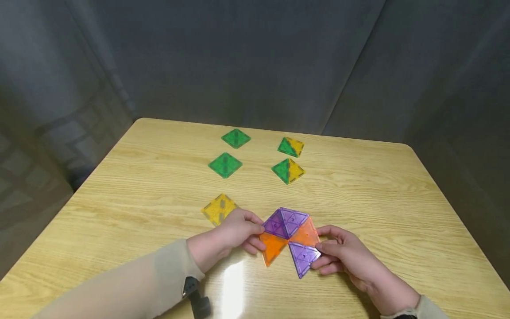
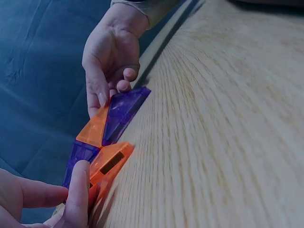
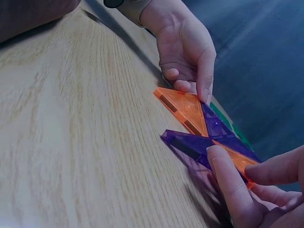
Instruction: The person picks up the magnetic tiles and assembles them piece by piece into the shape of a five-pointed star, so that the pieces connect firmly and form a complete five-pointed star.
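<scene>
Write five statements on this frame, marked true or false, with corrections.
1. The left hand holds the purple-and-orange tile shape. True.
2. The right hand is clear of it. False: it grips the shape's right side.
3. The shape includes three purple triangles and two orange triangles. True.
4. In the head view, all four far diamonds are wholly green. False: the right two are each half yellow.
5. The left hand partly hides the yellow diamond. True.

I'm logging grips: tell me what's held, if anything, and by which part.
A fan of purple and orange triangular tiles: the left hand pinches its left edge, the right hand its right edge, each near where purple meets orange.
</scene>
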Demonstrator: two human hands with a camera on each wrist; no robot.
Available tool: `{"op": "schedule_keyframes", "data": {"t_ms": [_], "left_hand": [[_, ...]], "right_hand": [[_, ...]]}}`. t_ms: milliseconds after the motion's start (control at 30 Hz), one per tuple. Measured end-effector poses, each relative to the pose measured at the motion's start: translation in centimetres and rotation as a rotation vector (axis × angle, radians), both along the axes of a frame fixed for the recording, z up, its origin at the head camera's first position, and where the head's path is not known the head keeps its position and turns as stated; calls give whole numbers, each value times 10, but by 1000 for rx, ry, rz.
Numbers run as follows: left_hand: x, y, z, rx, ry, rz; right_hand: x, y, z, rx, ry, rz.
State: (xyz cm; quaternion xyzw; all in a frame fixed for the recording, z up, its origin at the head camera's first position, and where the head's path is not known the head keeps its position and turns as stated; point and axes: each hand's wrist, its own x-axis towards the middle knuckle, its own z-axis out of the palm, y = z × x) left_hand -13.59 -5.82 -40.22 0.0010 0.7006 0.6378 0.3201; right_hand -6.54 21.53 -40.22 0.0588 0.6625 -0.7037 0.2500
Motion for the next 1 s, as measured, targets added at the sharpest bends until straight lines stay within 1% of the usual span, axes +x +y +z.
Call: {"op": "schedule_keyframes", "data": {"t_ms": [200,433,767,1000], "left_hand": [[2,-1,2,39,-4,18],[3,-3,3,76,9,31],[2,-6,0,100,-17,47],[1,-8,-1,129,-38,46]], "right_hand": [[-1,2,2,-39,-17,6],[-2,3,2,-62,-7,21],[-3,2,2,-108,-27,3],[-3,1,1,-146,-38,16]]}}
